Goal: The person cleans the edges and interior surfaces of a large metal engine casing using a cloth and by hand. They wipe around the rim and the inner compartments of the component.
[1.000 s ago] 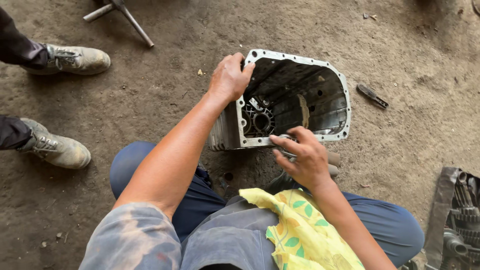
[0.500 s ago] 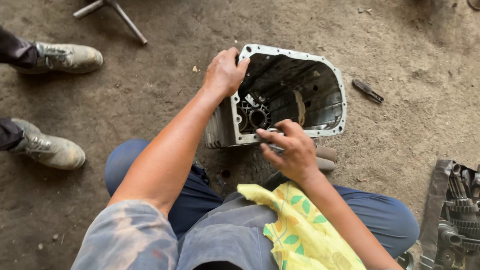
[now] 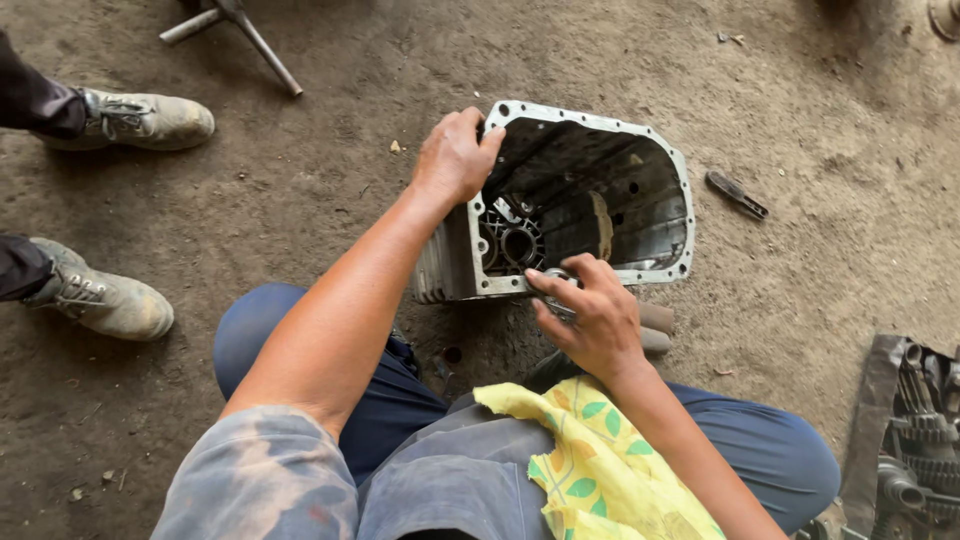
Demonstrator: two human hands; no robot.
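Dirt floor [image 3: 300, 200] fills the head view, and we look down at an open metal housing [image 3: 585, 205] lying on it, just in front of our knees. We see its flat rim with bolt holes running all round, and inside it a dark hollow with round bearing seats at the near left end.

Our left hand [image 3: 455, 158] rests on the far left corner of the housing, fingers curled together over the rim and the thumb side against the outer wall, so it grips that corner. Our right hand [image 3: 590, 315] sits at the near edge of the housing, its fingers bent and closed round a small metal part [image 3: 556, 282], with the tips touching the rim. We cannot tell the exact shape of that part, since the fingers cover most of it.

A yellow cloth with green leaves [image 3: 590, 465] lies over our right thigh, just below the right wrist. A short dark tool [image 3: 737, 194] lies on the floor to the right of the housing, apart from it. Two worn shoes [image 3: 105, 300] of another person stand at the left edge. Metal rods [image 3: 235, 30] lie at the top left, and a greasy set of gears [image 3: 920, 440] shows at the lower right corner.
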